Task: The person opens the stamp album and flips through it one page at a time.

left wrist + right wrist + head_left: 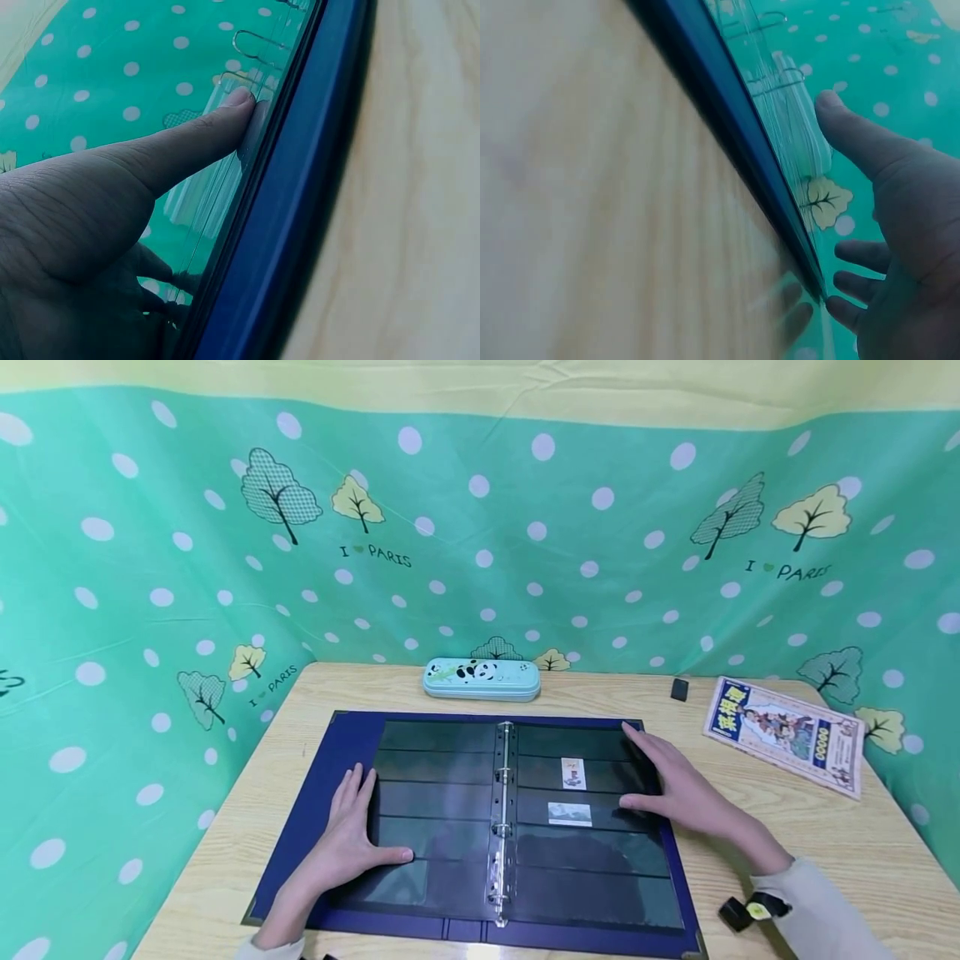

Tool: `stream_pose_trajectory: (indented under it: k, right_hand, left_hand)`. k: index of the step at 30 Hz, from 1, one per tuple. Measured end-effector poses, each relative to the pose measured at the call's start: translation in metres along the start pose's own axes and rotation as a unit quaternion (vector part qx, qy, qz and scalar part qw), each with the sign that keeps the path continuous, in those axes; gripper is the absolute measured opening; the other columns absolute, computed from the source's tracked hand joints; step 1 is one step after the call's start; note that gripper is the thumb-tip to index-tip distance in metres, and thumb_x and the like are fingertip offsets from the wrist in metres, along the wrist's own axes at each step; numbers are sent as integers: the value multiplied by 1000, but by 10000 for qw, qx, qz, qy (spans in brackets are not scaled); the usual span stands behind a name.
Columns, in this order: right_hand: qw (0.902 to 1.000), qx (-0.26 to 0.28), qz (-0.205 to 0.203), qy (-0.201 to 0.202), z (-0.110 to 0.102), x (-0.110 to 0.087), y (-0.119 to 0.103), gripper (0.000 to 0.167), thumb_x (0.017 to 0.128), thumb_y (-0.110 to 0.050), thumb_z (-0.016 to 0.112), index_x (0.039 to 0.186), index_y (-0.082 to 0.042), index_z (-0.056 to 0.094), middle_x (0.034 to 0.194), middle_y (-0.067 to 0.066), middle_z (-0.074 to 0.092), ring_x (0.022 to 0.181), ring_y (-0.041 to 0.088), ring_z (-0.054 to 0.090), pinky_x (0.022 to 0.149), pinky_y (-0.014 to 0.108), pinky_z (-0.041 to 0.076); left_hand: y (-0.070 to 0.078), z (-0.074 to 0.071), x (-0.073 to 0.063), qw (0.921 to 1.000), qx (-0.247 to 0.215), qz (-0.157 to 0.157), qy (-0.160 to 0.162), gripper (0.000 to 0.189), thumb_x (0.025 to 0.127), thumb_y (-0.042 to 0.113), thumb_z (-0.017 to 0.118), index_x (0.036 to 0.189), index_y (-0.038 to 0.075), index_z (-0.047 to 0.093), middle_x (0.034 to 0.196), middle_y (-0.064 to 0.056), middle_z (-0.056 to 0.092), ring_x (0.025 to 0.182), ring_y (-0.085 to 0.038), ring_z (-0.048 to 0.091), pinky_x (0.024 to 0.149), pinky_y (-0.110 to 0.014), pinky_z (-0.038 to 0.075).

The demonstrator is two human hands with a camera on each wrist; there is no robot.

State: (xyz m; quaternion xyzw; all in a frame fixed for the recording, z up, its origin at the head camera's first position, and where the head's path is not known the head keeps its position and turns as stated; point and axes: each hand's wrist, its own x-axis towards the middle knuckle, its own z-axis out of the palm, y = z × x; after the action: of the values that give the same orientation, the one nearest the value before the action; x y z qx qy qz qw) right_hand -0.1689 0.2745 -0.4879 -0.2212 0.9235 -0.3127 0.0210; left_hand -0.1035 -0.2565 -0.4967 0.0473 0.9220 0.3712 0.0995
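A dark blue stamp album (303, 802) lies spread on the table, its black pocket pages held by metal binder rings (504, 785). Two stamps sit in the right page's pockets: an upright one (573, 773) and, below it, a sideways one (569, 814). My left hand (341, 843) rests at the left page's outer edge, thumb stretched over the page; in the left wrist view the thumb (202, 135) touches the glossy page. At the right page's outer edge is my right hand (682, 789), fingers and thumb spread apart. Neither hand grips anything.
Behind the album stands a light blue panda pencil case (482, 680). A small black object (679, 690) and a printed booklet (786, 735) lie at the back right of the wooden table (600, 693). A green dotted curtain (480, 527) surrounds the back and sides.
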Motion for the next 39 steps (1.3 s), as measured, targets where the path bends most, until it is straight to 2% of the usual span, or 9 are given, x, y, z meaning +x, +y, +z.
stream_pose_trajectory:
  k: [9, 17, 24, 28, 34, 37, 39]
  right_hand:
    - [9994, -271, 55, -200, 2, 10, 9, 127, 84, -53, 96, 179, -15, 21, 177, 33, 26, 161, 61, 22, 117, 85, 27]
    - [9992, -196, 133, -335, 3, 8, 10, 121, 90, -52, 92, 180, -17, 19, 179, 33, 20, 162, 61, 19, 116, 83, 33]
    - [9989, -251, 159, -351, 2, 6, 7, 118, 92, -52, 90, 180, -16, 20, 178, 35, 20, 161, 62, 20, 115, 83, 36]
    - [9988, -348, 142, -302, 1, 5, 5, 115, 93, -52, 89, 179, -16, 23, 177, 37, 22, 160, 62, 23, 114, 83, 37]
    - [9984, -481, 222, -188, 2, 4, 2, 112, 94, -52, 88, 179, -19, 25, 175, 39, 24, 158, 64, 26, 111, 84, 38]
    - [9979, -606, 224, -34, 4, 3, 0, 110, 93, -52, 90, 179, -23, 28, 168, 38, 37, 150, 61, 40, 106, 80, 45]
    - [9976, -666, 178, 65, 5, 2, -1, 109, 92, -51, 91, 178, -23, 30, 163, 34, 47, 139, 53, 50, 101, 73, 50]
  left_hand:
    - [-9, 5, 0, 9993, -93, 283, 213, 151, 73, 61, 99, 176, -4, 10, 181, -33, -11, 165, -57, -17, 119, -89, 7]
    - [-6, 3, 0, 9993, -127, 261, 218, 150, 71, 56, 102, 175, -6, 12, 181, -34, -9, 164, -59, -15, 118, -89, 6]
    - [-8, 6, 1, 9994, -11, 263, 238, 150, 73, 62, 99, 175, -6, 13, 181, -33, -8, 165, -57, -14, 120, -88, 7]
    - [-9, 5, 2, 9992, -83, 316, 236, 150, 73, 59, 100, 175, -6, 12, 180, -34, -10, 164, -58, -16, 118, -90, 6]
    - [-11, 6, 1, 9990, -61, 368, 239, 151, 74, 64, 98, 176, -3, 11, 182, -31, -11, 166, -55, -17, 119, -89, 7]
    - [-11, 6, 1, 9990, -35, 355, 264, 150, 73, 63, 98, 176, -4, 11, 182, -31, -10, 166, -55, -16, 120, -88, 8]
    - [-9, 6, 1, 9993, -60, 314, 212, 150, 74, 61, 99, 176, -4, 10, 181, -32, -10, 165, -56, -16, 119, -89, 7]
